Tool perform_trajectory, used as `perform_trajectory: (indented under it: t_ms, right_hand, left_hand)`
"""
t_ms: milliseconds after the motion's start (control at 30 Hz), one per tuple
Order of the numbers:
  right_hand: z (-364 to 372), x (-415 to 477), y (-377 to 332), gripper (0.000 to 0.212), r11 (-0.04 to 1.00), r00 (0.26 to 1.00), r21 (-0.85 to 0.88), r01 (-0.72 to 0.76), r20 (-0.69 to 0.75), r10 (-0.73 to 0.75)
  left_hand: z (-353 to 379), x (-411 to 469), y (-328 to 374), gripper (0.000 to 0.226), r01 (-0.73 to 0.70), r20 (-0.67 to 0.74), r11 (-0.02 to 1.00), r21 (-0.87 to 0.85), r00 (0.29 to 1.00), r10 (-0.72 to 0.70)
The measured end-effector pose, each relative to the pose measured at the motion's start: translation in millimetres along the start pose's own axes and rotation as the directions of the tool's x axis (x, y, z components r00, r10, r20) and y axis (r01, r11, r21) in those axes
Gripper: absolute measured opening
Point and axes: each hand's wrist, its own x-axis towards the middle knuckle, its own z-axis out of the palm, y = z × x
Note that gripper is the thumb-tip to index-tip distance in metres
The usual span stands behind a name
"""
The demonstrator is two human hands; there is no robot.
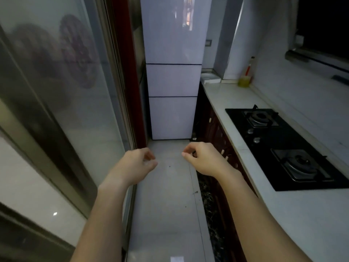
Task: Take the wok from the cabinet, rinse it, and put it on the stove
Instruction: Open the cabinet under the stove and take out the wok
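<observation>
No wok is in view. A black two-burner gas stove [279, 146] is set into the white counter [306, 214] on the right, both burners bare. Dark red lower cabinets [217, 129] run under the counter, doors closed. My left hand [137, 163] and my right hand [202, 157] are stretched out in front of me over the floor, side by side and apart. Both have loosely curled fingers and hold nothing.
A tall white fridge [173, 82] stands at the far end of the narrow aisle. A glass sliding door [66, 110] lines the left side. An oil bottle [245, 74] and a white tray [209, 78] sit at the counter's far end. Pale tiles cover the floor [166, 214].
</observation>
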Motion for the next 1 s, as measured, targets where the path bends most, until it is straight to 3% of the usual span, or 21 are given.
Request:
perform_trajectory:
  t_ms: [300,467,633,800,1000]
  right_hand:
    - [-11.2,125.8,33.8,0.033,0.994,0.955,0.113,-0.008,-0.295,0.042]
    - [-26.6,213.8,49.0,0.028,0.996,0.994,0.091,0.026,-0.108,-0.016]
    - [-51.7,293.6,59.6,0.028,0.987,0.984,0.137,0.085,-0.169,-0.062]
    - [-43.5,329.1,88.9,0.027,0.989,0.994,0.142,0.049,-0.108,-0.033]
    - [-47.2,374.4,125.7,0.027,0.989,0.987,0.141,-0.051,-0.143,0.072]
  left_hand:
    - [-11.0,123.2,-7.7,0.018,-0.04,0.037,0.996,0.083,0.999,0.037]
    - [-43.0,198.8,-0.4,0.019,0.007,0.02,0.969,0.247,1.0,-0.012]
    - [-64.3,270.6,10.6,0.014,0.02,-0.16,0.982,0.189,0.987,0.01]
    - [-29.4,316.9,8.8,0.019,0.034,0.047,0.973,0.229,0.998,-0.046]
    - [-24.7,400.4,8.2,0.02,-0.06,0.032,0.976,0.211,0.998,0.054]
